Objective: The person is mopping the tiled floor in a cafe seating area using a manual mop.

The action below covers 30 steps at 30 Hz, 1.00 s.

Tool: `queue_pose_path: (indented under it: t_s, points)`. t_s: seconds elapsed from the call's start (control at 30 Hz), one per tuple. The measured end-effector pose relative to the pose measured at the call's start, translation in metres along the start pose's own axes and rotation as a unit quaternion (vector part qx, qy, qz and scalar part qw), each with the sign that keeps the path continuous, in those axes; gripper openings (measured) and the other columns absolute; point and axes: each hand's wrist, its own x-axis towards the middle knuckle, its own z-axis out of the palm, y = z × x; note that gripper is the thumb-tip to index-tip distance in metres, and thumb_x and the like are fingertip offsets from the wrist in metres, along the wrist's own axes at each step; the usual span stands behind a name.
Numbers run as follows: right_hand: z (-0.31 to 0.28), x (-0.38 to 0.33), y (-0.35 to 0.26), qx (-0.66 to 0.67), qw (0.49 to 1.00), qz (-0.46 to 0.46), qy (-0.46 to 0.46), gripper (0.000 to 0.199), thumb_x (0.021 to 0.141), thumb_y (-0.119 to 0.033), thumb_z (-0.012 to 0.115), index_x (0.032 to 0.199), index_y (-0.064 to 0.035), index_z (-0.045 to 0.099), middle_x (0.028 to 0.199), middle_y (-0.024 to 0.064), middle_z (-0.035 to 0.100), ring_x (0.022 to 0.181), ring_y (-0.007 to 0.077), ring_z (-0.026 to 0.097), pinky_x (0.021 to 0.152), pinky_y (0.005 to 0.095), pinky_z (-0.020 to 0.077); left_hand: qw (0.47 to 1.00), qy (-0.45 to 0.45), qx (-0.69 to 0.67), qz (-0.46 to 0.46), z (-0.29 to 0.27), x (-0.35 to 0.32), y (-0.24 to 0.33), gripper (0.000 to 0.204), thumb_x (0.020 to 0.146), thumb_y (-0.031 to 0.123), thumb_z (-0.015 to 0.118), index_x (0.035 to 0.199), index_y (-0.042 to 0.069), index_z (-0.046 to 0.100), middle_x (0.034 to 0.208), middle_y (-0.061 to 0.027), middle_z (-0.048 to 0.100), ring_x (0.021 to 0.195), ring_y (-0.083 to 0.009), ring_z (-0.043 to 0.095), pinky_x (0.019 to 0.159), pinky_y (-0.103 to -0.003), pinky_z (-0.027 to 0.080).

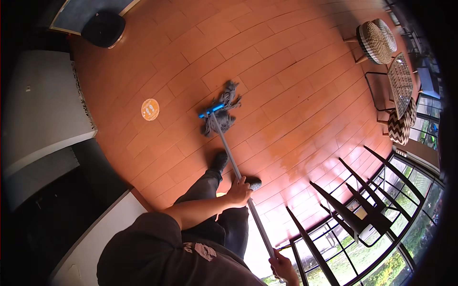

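Note:
A mop with a long grey handle (229, 154) slants across the middle of the view. Its blue clamp (211, 111) and grey string head (223, 122) rest on the reddish tiled floor (267, 62), with the strands spread to both sides of the clamp. My left hand (238, 192) is wrapped around the handle partway down, above my shoes (219, 162). Farther up the pole, at the lower edge, my right hand (283, 268) grips near its top end; part of that hand is cut off by the frame.
An orange round floor sticker (150, 109) lies left of the mop. Dark chair legs (334, 202) stick up at the lower right by the windows. Woven stools (377, 41) and a glass-topped table (400, 78) stand at right. A black chair (103, 28) is far left, beyond a white counter (45, 105).

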Motion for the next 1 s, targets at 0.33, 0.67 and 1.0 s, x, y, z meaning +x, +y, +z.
queue_pose_path:
  t_s: [0.33, 0.67, 1.0]
  points:
    - [0.103, 0.141, -0.132, -0.152, 0.967, -0.201, -0.032, 0.051, 0.094, -0.022, 0.056, 0.141, -0.0079, 0.041, 0.076, 0.0203, 0.063, 0.071, 0.0245, 0.064, 0.065, 0.0358, 0.0499, 0.984, 0.111, 0.124, -0.065, -0.09, 0.0, -0.211, 0.021, 0.071, 0.027, 0.074, 0.067, 0.007, 0.068, 0.076, -0.0145, 0.063, 0.099, -0.0361, 0.057, 0.086, -0.047, 0.044]
    - [0.164, 0.176, -0.028, -0.015, 0.969, -0.244, 0.019, 0.044, 0.093, -0.018, 0.057, 0.136, -0.0101, 0.051, 0.064, 0.0022, 0.053, 0.059, 0.0095, 0.05, 0.056, 0.0278, 0.0429, 0.96, -0.137, 0.237, -0.065, -0.054, -0.028, -0.211, 0.008, 0.076, 0.01, 0.063, 0.079, 0.007, 0.071, 0.097, -0.0184, 0.064, 0.119, -0.037, 0.05, 0.115, -0.052, 0.021]
    - [0.177, 0.005, 0.22, 0.18, 0.983, -0.007, 0.036, 0.046, 0.093, -0.016, 0.056, 0.137, -0.0078, 0.05, 0.059, -0.0044, 0.049, 0.05, 0.004, 0.046, 0.043, 0.023, 0.0368, 0.974, -0.158, 0.043, 0.153, 0.153, -0.145, -0.015, 0.026, 0.074, 0.032, 0.072, 0.08, 0.008, 0.065, 0.097, -0.0123, 0.06, 0.116, -0.0407, 0.042, 0.096, -0.07, 0.02]
